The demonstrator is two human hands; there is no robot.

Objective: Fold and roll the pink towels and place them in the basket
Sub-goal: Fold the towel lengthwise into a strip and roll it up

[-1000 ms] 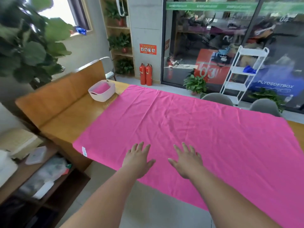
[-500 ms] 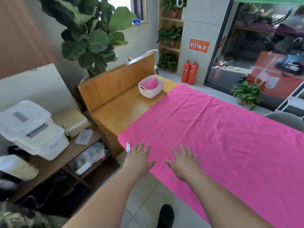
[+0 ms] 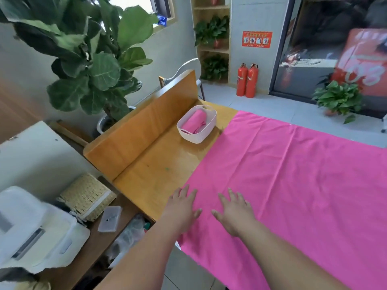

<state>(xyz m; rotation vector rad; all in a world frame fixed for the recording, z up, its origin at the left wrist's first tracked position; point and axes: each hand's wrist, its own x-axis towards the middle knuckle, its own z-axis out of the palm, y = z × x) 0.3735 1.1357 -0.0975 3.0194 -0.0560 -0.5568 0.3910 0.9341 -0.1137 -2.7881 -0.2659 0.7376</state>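
A large pink towel [image 3: 293, 174] lies spread flat over the wooden table [image 3: 159, 174], its near edge hanging off the front. My left hand [image 3: 182, 208] rests flat at the towel's left edge, fingers apart, half on the wood. My right hand [image 3: 234, 212] lies flat on the towel a little to the right, fingers spread. Neither hand holds anything. At the table's far left stands a white basket [image 3: 206, 130] with a rolled pink towel [image 3: 193, 122] inside.
A wooden back panel [image 3: 136, 130] rises along the table's left side. Lower left, a shelf holds white plastic boxes [image 3: 31, 231], a woven box [image 3: 85, 195] and a small clear case [image 3: 110, 218]. A big potted plant [image 3: 88, 59] stands behind. Two red extinguishers [image 3: 247, 80] stand on the floor.
The view has swung left and both hands have slid left along the towel's near edge toward its left corner. The towel itself lies as before.
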